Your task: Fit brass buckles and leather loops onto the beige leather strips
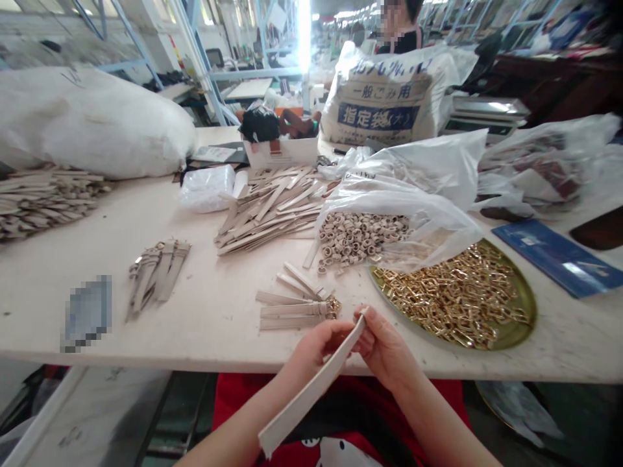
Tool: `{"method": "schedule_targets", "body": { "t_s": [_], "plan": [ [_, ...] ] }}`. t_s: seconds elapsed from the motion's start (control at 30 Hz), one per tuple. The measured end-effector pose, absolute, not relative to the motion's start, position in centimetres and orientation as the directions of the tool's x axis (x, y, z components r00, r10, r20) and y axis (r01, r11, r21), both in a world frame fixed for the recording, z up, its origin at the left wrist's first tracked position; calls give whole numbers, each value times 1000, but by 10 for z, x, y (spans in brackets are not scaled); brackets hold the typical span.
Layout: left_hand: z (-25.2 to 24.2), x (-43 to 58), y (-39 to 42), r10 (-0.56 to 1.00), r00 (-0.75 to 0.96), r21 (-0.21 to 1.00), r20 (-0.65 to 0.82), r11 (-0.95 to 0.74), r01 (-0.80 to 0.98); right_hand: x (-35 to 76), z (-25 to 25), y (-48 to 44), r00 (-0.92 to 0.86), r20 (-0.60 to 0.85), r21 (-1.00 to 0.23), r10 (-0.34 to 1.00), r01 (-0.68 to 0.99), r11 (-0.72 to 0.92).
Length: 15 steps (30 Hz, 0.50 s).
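Note:
A flat beige strap (314, 392) slants down over my lap, its upper end pinched between both hands at the table's front edge. My left hand (318, 347) is closed round the strap near that end, with some fingers behind it. My right hand (382, 344) holds the tip between thumb and fingers; any small part there is hidden. Just beyond my hands lie several straps with gold buckles (335, 306). A green tray (528, 305) to the right bears a heap of gold buckles (452, 295). Small beige loops (355, 240) spill from a clear plastic bag (413, 214).
Loose straps (272, 207) are piled mid-table. A bundle of buckled straps (158, 272) lies left, with more straps (48, 198) at the far left. A white box (282, 152), a large printed sack (379, 97) and a blue flat board (559, 253) stand or lie beyond. A person (402, 32) is behind.

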<state>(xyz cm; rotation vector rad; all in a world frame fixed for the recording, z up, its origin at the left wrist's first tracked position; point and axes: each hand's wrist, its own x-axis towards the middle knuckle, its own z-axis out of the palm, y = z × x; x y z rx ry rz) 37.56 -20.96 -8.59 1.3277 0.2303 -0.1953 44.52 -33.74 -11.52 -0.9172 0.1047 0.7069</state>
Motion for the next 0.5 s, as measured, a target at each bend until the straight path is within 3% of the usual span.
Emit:
{"method": "schedule_targets", "body": {
  "t_s": [0.07, 0.13, 0.23, 0.3, 0.37, 0.43, 0.5],
  "plan": [
    [-81, 375, -199, -257, 885, 796, -389, 389, 463, 450, -114, -342, 812, -351, -751, 466, -542, 378],
    [-77, 375, -192, -393, 798, 692, -457, 406, 596, 450, -114, -342, 848, -315, -835, 427, -461, 299],
    [-75, 377, -195, -273, 831, 813, -484, 212, 543, 438, -115, -336, 865, -271, -922, 422, -359, 145],
    [-78, 378, -201, -98, 894, 893, -438, 66, 445, 433, -118, -333, 843, -220, -957, 491, -283, 57],
    [-82, 380, -205, -21, 919, 919, -393, 20, 393, 440, -119, -340, 818, -149, -989, 555, -122, -85],
    [-85, 381, -206, -38, 919, 919, -393, 22, 394, 461, -118, -355, 877, -47, -904, 478, 167, -394],
    [-87, 383, -206, -41, 914, 914, -404, 25, 405, 490, -116, -372, 920, 95, -575, 381, 363, -733]
  ]
}}
